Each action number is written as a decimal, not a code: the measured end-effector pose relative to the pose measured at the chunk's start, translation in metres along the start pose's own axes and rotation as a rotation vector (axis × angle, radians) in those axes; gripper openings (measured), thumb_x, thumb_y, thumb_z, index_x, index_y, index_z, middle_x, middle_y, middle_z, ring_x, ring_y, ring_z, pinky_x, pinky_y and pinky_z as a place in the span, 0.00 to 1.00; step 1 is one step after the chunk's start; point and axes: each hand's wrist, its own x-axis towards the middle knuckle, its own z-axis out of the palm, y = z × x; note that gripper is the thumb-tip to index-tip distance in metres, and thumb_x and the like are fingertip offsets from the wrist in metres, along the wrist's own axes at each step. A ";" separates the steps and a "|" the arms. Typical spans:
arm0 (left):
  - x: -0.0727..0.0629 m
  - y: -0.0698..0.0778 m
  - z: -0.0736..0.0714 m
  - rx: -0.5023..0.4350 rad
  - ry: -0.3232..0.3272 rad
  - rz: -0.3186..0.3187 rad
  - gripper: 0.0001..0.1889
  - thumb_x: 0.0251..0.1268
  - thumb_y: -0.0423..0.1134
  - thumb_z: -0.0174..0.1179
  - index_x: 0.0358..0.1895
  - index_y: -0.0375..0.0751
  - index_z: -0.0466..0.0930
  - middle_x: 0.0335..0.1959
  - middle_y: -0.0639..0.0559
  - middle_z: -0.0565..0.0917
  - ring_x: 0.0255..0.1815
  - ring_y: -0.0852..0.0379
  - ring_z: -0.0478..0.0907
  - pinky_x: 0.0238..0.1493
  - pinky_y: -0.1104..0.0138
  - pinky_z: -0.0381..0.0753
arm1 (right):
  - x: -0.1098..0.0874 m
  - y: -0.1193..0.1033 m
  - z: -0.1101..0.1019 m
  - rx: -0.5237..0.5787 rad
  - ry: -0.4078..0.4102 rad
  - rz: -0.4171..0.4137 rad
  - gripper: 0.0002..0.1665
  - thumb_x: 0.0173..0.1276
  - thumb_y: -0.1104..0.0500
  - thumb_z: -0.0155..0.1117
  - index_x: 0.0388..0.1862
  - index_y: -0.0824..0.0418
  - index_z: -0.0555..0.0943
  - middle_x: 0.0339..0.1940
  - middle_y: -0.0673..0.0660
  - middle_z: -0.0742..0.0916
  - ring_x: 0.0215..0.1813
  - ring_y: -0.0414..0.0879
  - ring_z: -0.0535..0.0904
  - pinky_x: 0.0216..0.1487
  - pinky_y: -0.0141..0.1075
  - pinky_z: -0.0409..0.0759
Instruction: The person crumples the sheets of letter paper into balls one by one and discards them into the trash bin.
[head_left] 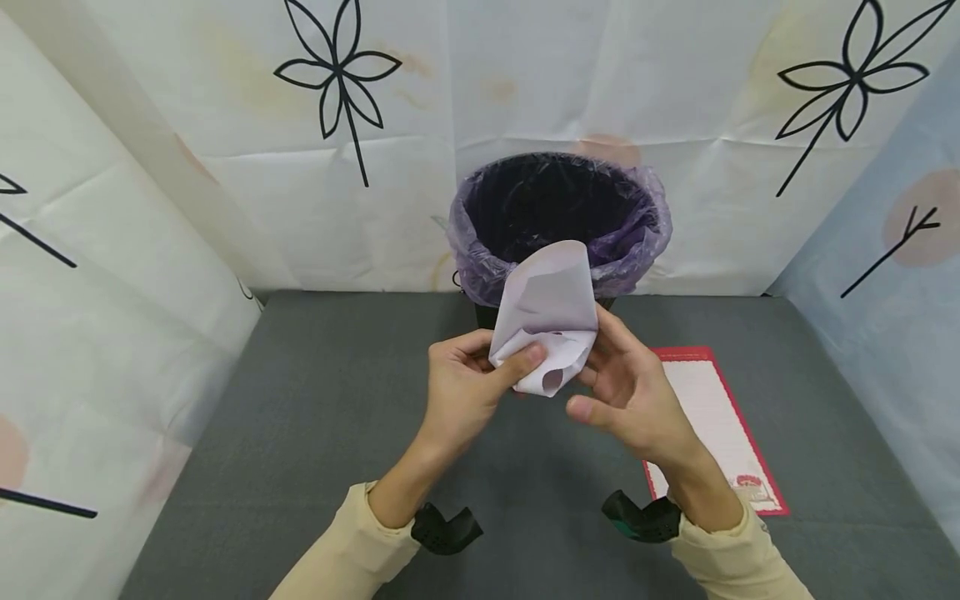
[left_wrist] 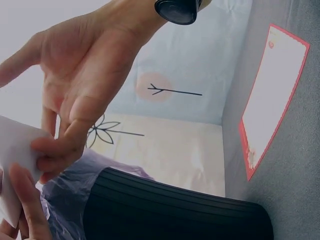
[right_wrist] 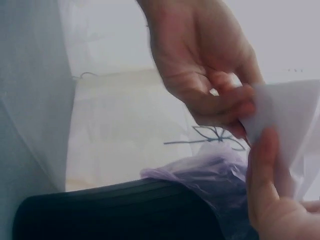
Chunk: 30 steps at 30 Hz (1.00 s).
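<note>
A folded piece of white paper (head_left: 546, 287) is held up in the middle of the head view, its top end rounded and its lower part creased and doubled over. My left hand (head_left: 467, 382) pinches its lower left corner, thumb on the front and fingers behind. On the other side, my right hand (head_left: 636, 392) touches the paper's right edge with its fingertips, the thumb spread away from it. In the left wrist view the palm of the right hand (left_wrist: 82, 75) shows, fingers against the paper (left_wrist: 22, 145). The right wrist view shows the left hand (right_wrist: 205, 65) gripping the paper's corner.
Behind the paper stands a black bin (left_wrist: 170, 207) lined with a purple plastic bag (head_left: 647, 242). A red-bordered white sheet (head_left: 708, 408) lies on the grey table (head_left: 337, 392), partly behind the right wrist. Patterned cloth walls (head_left: 510, 67) enclose the back and sides.
</note>
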 end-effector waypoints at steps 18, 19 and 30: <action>0.001 0.004 0.002 -0.018 -0.002 -0.016 0.12 0.60 0.27 0.71 0.46 0.26 0.86 0.34 0.45 0.87 0.29 0.57 0.83 0.30 0.69 0.84 | 0.001 0.002 0.014 -0.076 0.187 0.012 0.49 0.59 0.72 0.76 0.78 0.67 0.63 0.69 0.70 0.72 0.65 0.57 0.75 0.61 0.39 0.79; 0.001 0.004 0.002 -0.014 -0.002 -0.011 0.11 0.60 0.27 0.71 0.46 0.26 0.86 0.34 0.45 0.87 0.30 0.57 0.83 0.30 0.69 0.84 | 0.001 0.002 0.015 -0.078 0.178 0.007 0.53 0.57 0.69 0.79 0.79 0.66 0.61 0.70 0.69 0.71 0.66 0.58 0.73 0.62 0.39 0.78; 0.000 0.003 0.002 -0.004 -0.023 -0.004 0.11 0.60 0.24 0.70 0.46 0.25 0.85 0.36 0.41 0.87 0.30 0.57 0.84 0.31 0.69 0.83 | 0.002 0.006 0.017 -0.130 0.234 -0.008 0.51 0.55 0.76 0.76 0.77 0.66 0.64 0.69 0.68 0.72 0.63 0.58 0.73 0.62 0.37 0.78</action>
